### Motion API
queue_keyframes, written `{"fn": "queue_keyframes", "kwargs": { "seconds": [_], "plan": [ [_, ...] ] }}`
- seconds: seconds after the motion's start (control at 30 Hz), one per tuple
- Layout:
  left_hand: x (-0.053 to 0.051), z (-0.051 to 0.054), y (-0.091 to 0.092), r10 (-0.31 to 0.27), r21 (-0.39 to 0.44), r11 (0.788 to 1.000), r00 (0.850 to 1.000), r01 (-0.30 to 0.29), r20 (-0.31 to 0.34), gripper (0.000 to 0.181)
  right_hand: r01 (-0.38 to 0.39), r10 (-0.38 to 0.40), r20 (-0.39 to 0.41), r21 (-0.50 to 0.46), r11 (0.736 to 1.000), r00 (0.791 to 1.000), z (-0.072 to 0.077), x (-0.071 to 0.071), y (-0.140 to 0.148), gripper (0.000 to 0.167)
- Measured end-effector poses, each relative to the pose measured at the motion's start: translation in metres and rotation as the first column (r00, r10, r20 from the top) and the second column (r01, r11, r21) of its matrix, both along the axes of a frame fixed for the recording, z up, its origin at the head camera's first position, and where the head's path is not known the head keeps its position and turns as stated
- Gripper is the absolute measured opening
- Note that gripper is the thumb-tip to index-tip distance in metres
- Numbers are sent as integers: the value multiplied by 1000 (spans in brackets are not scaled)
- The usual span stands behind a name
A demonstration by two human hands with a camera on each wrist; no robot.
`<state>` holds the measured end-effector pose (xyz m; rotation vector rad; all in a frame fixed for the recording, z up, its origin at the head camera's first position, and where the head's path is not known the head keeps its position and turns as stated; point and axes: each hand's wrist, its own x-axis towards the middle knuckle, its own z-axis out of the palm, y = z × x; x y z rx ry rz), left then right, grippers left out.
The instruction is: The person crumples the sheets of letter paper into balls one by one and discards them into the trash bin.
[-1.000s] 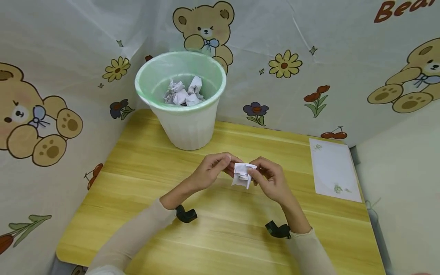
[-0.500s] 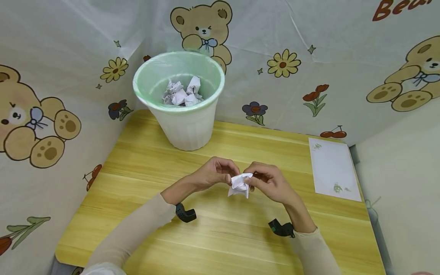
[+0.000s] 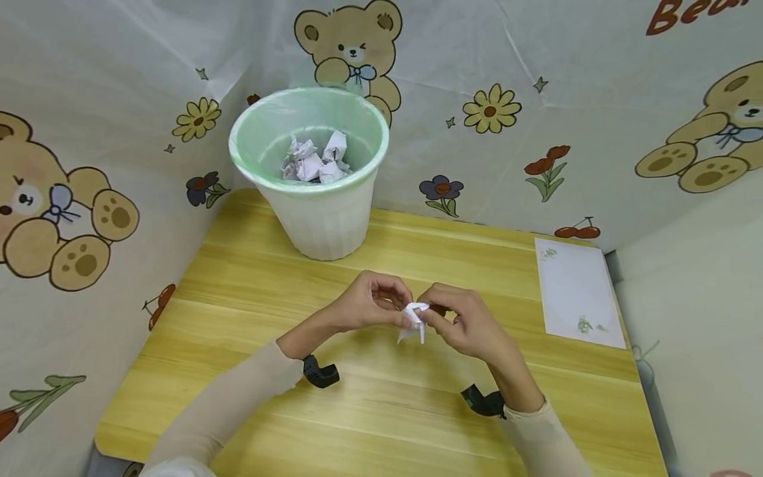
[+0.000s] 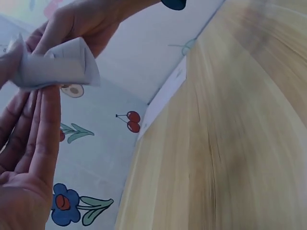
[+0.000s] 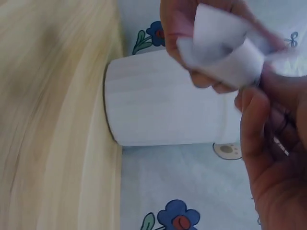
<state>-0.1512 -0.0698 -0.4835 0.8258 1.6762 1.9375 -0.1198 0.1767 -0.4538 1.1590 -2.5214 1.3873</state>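
Note:
A small piece of folded, creased white paper (image 3: 412, 322) is held above the table between both hands. My left hand (image 3: 371, 303) pinches its left side between thumb and fingers. From the other side, my right hand (image 3: 471, 319) pinches the paper with thumb and forefinger. In the left wrist view the paper (image 4: 60, 67) looks bent over into a loose roll, thumb on top and fingers beneath. The right wrist view shows the paper (image 5: 225, 50) blurred, with flaps standing out.
Behind the hands stands a white bin (image 3: 330, 222) with a pale green lining, crumpled papers (image 3: 312, 162) inside. A flat white sheet (image 3: 581, 291) with small green prints lies at the right edge of the wooden table (image 3: 369, 411). Printed cloth hangs behind.
Both hands have come down slightly towards the person and closer together. The paper, more spread a second ago, is now folded smaller, with the left thumb moved onto it.

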Motion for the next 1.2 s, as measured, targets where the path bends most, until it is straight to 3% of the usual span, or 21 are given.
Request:
{"fn": "queue_keyframes", "kwargs": {
  "seconds": [0.1, 0.17, 0.3, 0.43, 0.53, 0.63, 0.83, 1.03, 1.2],
  "plan": [
    [1, -1, 1, 67, -11, 998, 995, -68, -71, 16, 90, -88, -45, 41, 995, 995, 0, 3, -5, 16],
    [0, -2, 1, 92, -16, 995, 991, -94, -101, 12, 130, -129, -35, 29, 991, 991, -2, 4, -8, 13],
    [-1, -2, -1, 143, -1, 990, 983, -144, -112, 10, 178, -168, 112, -85, 980, 979, -10, 5, -11, 11],
    [-2, -3, -2, 173, 13, 985, 981, -172, -84, 13, 209, -140, 276, -240, 948, 951, -17, 7, -13, 13],
    [-1, -3, -1, 180, 13, 984, 981, -179, -77, 13, 207, -98, 340, -299, 931, 935, -20, 8, -12, 13],
    [1, 1, 0, 204, -5, 979, 971, -206, -122, 12, 187, -52, 371, -339, 922, 927, -21, 7, -10, 14],
    [5, 9, 4, 232, -62, 965, 943, -253, -237, 10, 143, -14, 342, -355, 924, 940, -19, 4, -5, 15],
    [8, 6, 7, 214, -89, 967, 947, -241, -237, 7, 89, -34, 233, -231, 969, 972, -17, -3, -4, 14],
    [7, 4, 7, 207, -79, 970, 953, -229, -223, 7, 58, -39, 101, -196, 979, 994, -20, -6, -4, 22]
  ]
}}
